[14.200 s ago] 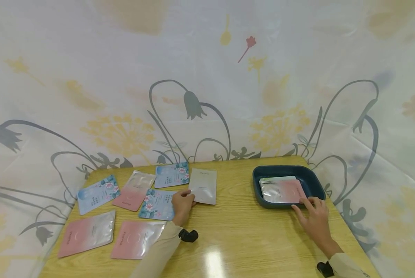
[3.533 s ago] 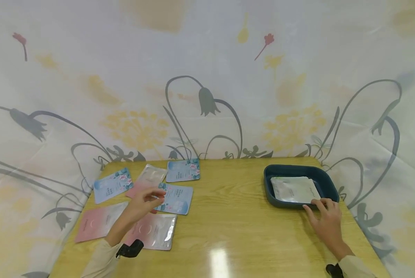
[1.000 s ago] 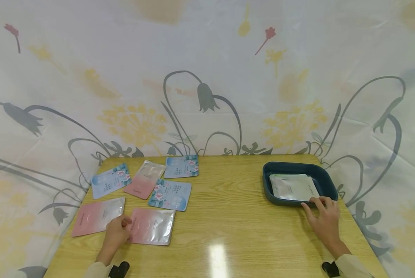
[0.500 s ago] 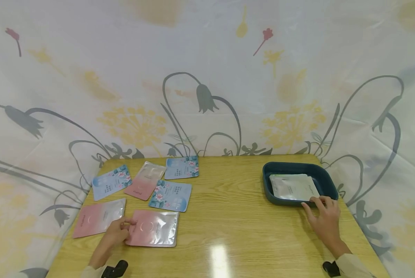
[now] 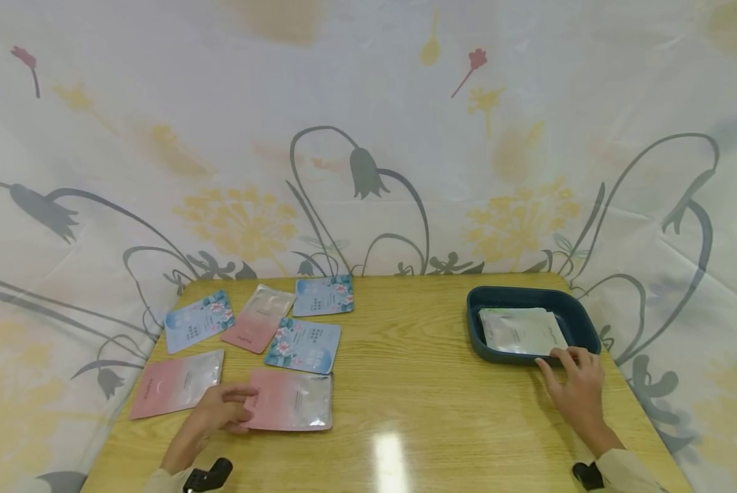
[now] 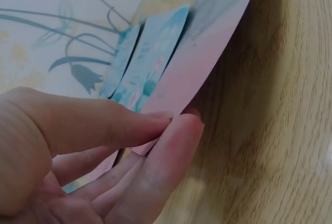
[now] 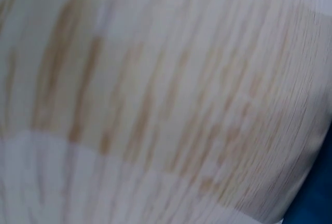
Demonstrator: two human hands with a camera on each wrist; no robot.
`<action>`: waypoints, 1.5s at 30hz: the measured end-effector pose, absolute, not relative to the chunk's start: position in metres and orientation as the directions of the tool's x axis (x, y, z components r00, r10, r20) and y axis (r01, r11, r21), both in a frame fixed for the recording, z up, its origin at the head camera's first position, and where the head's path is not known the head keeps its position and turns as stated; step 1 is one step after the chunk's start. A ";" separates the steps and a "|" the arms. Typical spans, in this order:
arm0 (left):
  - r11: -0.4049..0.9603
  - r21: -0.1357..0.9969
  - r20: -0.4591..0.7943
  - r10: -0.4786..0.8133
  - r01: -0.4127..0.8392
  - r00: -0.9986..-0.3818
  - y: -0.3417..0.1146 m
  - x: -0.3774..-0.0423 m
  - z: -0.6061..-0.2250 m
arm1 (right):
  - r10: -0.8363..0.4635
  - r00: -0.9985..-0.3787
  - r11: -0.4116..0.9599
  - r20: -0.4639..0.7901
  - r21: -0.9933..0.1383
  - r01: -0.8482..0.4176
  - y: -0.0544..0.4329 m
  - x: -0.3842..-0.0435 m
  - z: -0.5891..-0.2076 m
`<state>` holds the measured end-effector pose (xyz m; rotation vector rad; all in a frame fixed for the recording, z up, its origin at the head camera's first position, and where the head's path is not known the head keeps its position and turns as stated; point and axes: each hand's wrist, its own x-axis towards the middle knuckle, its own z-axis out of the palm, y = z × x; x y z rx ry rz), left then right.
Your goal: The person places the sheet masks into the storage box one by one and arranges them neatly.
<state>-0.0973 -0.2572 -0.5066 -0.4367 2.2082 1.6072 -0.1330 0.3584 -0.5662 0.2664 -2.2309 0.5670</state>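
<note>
My left hand (image 5: 217, 411) pinches the left end of a pink-and-silver face mask packet (image 5: 291, 400) between thumb and fingers. In the left wrist view this packet (image 6: 207, 58) is tilted, its near edge raised off the wood. My right hand (image 5: 578, 397) grips the front rim of a dark blue tray (image 5: 577, 322), thumb outside and fingertips over the edge. Inside the tray lies a pile of packets, a pale green-and-silver face mask packet (image 5: 522, 331) on top. The right wrist view has only blurred tabletop and a blue corner of the tray (image 7: 316, 193); the hand is out of it.
Left of the held packet lies another pink packet (image 5: 177, 383). Behind are a third pink packet (image 5: 259, 318) and three blue floral packets (image 5: 303, 344), close together. A floral curtain (image 5: 368, 137) borders the back of the wooden table (image 5: 418, 390).
Over the last second, my left hand has taken the pink packet and shifted it rightward. Earlier, the pale green packet left the table and now tops the tray's pile. My right hand stays on the rim.
</note>
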 end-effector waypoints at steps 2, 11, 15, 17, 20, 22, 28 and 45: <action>0.293 0.839 -0.480 0.004 -0.458 -0.877 -0.257 -0.097 -0.507 | -0.006 -0.648 0.877 0.762 -0.308 -0.370 0.357 -0.133 -0.565; 0.274 0.858 -0.443 -0.037 -0.435 -0.896 -0.244 -0.097 -0.521 | -0.003 -0.645 0.875 0.764 -0.311 -0.372 0.357 -0.132 -0.565; 0.285 0.847 -0.444 -0.082 -0.448 -0.892 -0.237 -0.095 -0.524 | -0.002 -0.648 0.872 0.761 -0.317 -0.374 0.358 -0.133 -0.566; 0.284 0.845 -0.448 -0.087 -0.453 -0.890 -0.235 -0.095 -0.524 | 0.002 -0.651 0.872 0.759 -0.320 -0.371 0.357 -0.133 -0.566; 0.267 0.853 -0.446 -0.073 -0.449 -0.892 -0.233 -0.093 -0.523 | 0.003 -0.652 0.873 0.758 -0.320 -0.368 0.357 -0.133 -0.567; 0.245 0.869 -0.435 -0.035 -0.430 -0.900 -0.234 -0.092 -0.522 | 0.002 -0.651 0.872 0.759 -0.320 -0.370 0.357 -0.133 -0.567; 0.174 0.915 -0.381 0.085 -0.363 -0.921 -0.237 -0.089 -0.519 | 0.001 -0.650 0.869 0.760 -0.323 -0.376 0.357 -0.134 -0.567; 0.097 0.942 -0.330 0.080 -0.322 -0.941 -0.200 -0.099 -0.485 | 0.010 -0.641 0.874 0.768 -0.318 -0.368 0.357 -0.134 -0.568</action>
